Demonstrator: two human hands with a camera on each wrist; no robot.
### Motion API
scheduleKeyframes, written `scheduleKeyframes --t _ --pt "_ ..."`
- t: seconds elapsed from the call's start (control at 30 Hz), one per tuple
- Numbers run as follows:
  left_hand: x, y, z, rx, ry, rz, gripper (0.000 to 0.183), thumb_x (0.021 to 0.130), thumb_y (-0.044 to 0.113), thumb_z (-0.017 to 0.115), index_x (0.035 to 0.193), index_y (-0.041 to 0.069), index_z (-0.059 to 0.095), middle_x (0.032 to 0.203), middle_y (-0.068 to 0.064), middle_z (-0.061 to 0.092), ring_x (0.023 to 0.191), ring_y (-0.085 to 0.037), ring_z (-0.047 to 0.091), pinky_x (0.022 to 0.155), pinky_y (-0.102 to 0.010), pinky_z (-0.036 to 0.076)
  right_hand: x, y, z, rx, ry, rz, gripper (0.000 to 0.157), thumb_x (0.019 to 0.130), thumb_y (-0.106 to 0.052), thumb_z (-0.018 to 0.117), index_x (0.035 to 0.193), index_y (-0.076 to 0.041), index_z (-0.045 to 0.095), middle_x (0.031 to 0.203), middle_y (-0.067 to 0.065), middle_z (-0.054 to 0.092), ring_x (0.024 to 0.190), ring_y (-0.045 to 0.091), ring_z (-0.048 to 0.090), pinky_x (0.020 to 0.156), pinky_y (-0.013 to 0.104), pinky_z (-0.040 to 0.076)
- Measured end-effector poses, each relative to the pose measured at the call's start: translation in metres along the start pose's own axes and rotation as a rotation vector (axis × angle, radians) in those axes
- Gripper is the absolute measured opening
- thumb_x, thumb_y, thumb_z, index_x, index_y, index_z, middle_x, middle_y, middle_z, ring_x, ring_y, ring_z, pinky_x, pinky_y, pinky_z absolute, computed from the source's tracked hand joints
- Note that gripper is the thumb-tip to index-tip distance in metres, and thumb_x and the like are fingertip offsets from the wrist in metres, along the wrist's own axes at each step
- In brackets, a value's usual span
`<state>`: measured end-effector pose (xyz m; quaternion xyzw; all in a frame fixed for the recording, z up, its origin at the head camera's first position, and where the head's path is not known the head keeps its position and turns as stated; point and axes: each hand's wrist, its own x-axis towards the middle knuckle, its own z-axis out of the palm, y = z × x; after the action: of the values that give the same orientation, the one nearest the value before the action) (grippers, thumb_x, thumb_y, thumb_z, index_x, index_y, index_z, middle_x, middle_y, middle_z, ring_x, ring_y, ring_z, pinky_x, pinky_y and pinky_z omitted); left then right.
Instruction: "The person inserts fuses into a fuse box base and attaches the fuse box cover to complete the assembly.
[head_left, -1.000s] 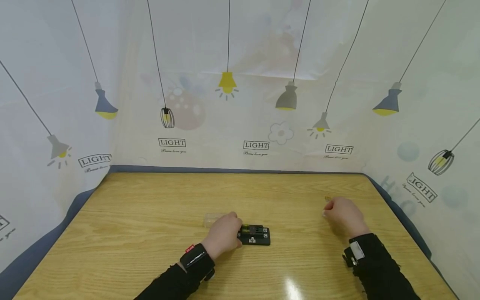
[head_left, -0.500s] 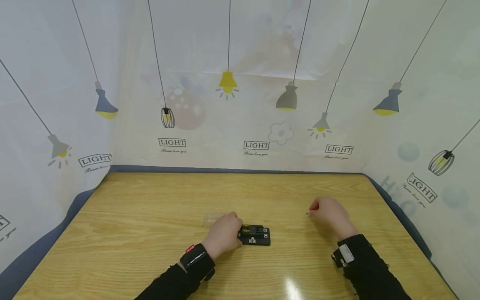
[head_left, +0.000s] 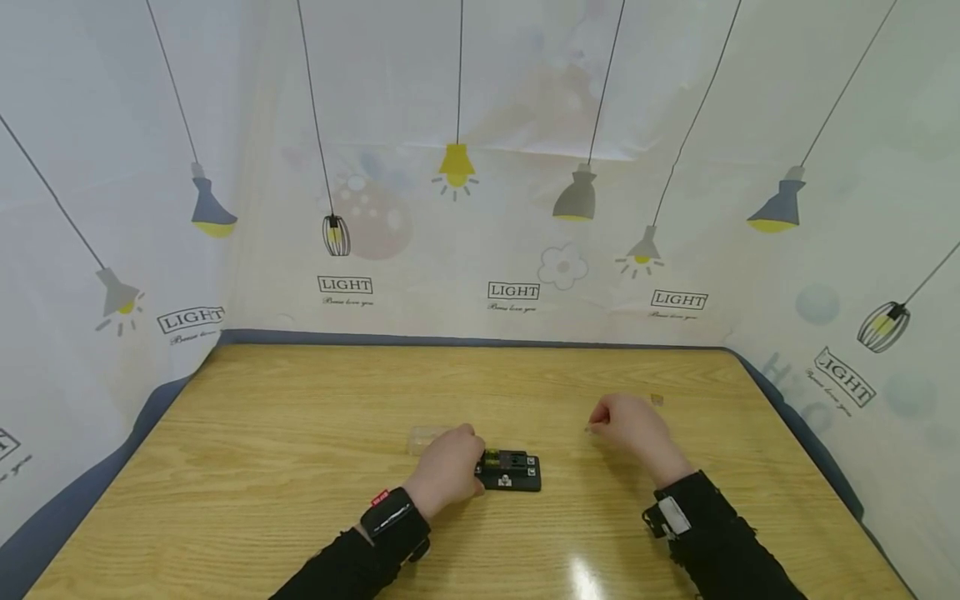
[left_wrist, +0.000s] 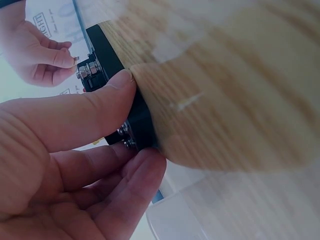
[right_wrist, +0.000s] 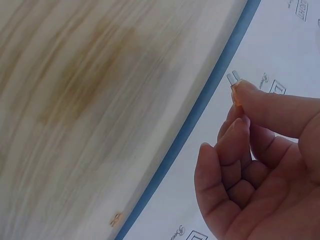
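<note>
My left hand [head_left: 444, 471] grips the left end of a black fuse block [head_left: 513, 472] lying on the table; thumb and fingers hold its edges in the left wrist view. Metal terminal nuts [left_wrist: 90, 68] show on the block. Between thumb and forefinger, my right hand [head_left: 633, 425] pinches a small amber blade fuse [right_wrist: 235, 92], its two metal prongs sticking out past the thumb tip. That hand is above the table, right of the block and apart from it. A clear plastic cover [head_left: 422, 439] lies behind the left hand, which partly hides it.
A second amber blade fuse [head_left: 657, 400] lies on the wooden table [head_left: 300, 392] behind the right hand. Patterned cloth walls [head_left: 450, 233] stand along the table's back and sides, with a blue strip [head_left: 480, 341] at the back edge.
My right hand has moved left toward the fuse block with the blade fuse, uncovering the second fuse on the table. My left hand and the block have stayed in place.
</note>
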<state>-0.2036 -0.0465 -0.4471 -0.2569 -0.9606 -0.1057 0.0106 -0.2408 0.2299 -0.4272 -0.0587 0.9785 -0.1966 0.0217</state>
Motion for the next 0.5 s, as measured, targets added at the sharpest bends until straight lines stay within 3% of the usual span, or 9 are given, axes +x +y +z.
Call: scheduleKeyframes --t 0.5 --pt "0.000 0.000 0.000 0.008 0.003 0.001 0.034 0.061 0.024 0.082 0.087 0.008 0.065 0.081 0.000 0.052 0.069 -0.012 0.050 0.063 -0.026 0.045 -0.002 -0.027 0.012 0.001 -0.019 -0.053 0.006 0.079 -0.017 0.067 0.079 -0.015 0.061 0.073 -0.004 0.055 0.065 0.012 0.048 0.061 0.032 0.042"
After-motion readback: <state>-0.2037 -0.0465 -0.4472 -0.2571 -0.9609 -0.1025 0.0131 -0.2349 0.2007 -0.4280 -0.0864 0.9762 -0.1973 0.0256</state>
